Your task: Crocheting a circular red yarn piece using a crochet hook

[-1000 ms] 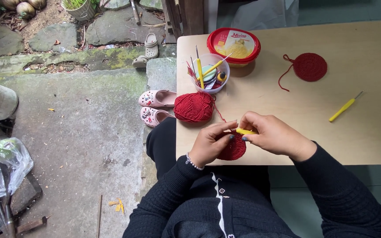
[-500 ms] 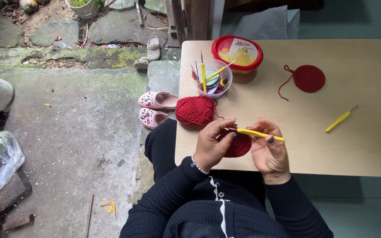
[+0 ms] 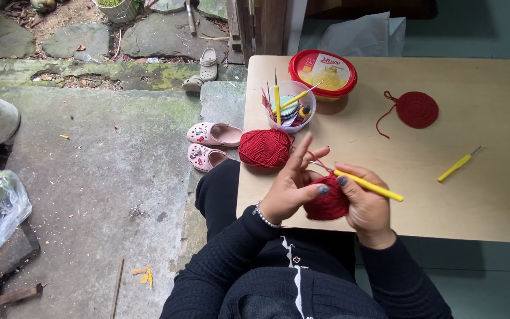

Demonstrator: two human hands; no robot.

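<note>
Crochet piece point(image 3: 326, 204), red, lower centre: pinched by left hand point(image 3: 290, 189); right hand point(image 3: 368, 204) grips yellow hook point(image 3: 368, 185). Stitching under way; next loop needs yarn point(image 3: 320, 160) tension.

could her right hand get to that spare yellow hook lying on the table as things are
Probably yes: bare table lies between the right hand and the spare yellow hook, but that hand already holds a yellow crochet hook.

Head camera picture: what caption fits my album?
Left hand and right hand crochet a red piece with a yellow hook.
</note>
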